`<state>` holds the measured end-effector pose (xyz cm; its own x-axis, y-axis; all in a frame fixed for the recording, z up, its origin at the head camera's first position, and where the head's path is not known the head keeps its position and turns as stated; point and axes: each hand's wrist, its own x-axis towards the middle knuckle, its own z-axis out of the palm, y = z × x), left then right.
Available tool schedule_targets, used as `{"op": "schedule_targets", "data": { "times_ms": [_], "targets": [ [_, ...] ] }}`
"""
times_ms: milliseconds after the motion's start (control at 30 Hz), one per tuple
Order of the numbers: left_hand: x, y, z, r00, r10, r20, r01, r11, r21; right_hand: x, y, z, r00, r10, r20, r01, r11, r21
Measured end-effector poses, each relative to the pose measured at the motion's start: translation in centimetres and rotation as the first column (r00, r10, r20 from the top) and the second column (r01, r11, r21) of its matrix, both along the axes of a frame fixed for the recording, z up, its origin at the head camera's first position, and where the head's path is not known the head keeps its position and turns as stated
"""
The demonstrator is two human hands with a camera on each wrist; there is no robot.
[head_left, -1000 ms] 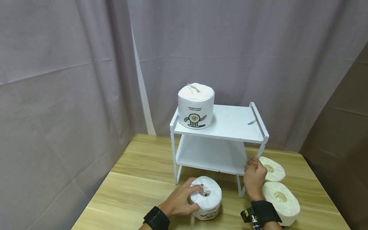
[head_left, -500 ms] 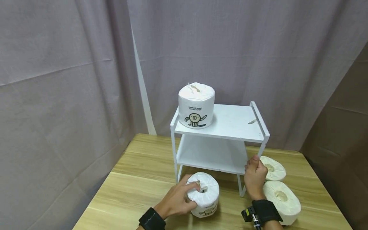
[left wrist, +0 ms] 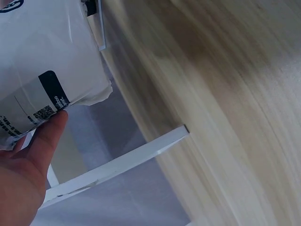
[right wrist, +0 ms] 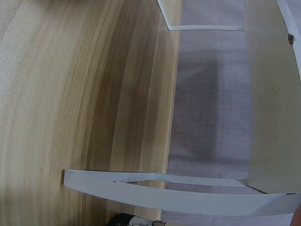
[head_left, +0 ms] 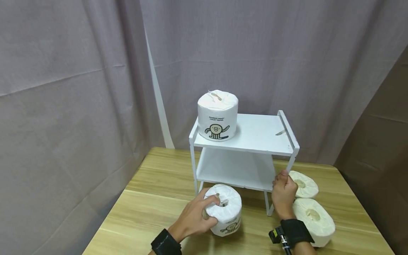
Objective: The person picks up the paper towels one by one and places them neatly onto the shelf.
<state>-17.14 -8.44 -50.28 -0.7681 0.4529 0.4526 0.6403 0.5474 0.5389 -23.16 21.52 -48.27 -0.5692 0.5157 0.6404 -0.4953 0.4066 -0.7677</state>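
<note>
The left hand point(head_left: 195, 216) grips a wrapped roll point(head_left: 224, 209) near the desk's point(head_left: 149, 209) front edge, fingers point(head_left: 211, 200) curled over its top, just before the white rack point(head_left: 255, 136). The right hand point(head_left: 283, 194) grasps the rack's front right leg, fingers clenched round it. Another wrapped roll point(head_left: 217, 115) stands on the rack's top shelf at its left end, and two bare rolls point(head_left: 313, 219) lie near the desk's right edge.

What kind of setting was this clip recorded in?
Most likely a staged recording booth, not a lived-in room: grey curtains close off the back and sides, and a wooden table holds only a small white two-tier shelf and wrapped toilet paper rolls.
</note>
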Motion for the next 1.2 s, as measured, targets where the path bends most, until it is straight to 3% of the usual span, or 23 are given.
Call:
{"op": "schedule_targets", "data": {
  "times_ms": [600, 800, 1200],
  "targets": [
    [0.3, -0.2, 3.1, 0.996, 0.049, -0.071, -0.048, 0.999, 0.015, -0.4, 0.2, -0.4, 1.0, 0.021, -0.013, -0.021, 1.0, -0.004],
    [0.8, -0.2, 4.4, 0.995, 0.085, -0.049, -0.083, 0.996, 0.039, -0.2, 0.1, -0.3, 1.0, 0.009, 0.012, -0.009, 1.0, -0.006],
    [1.4, -0.4, 6.6, 0.996, 0.081, -0.047, -0.077, 0.995, 0.07, -0.2, 0.1, -0.1, 1.0, 0.002, -0.01, -0.002, 1.0, 0.011]
  ]
}}
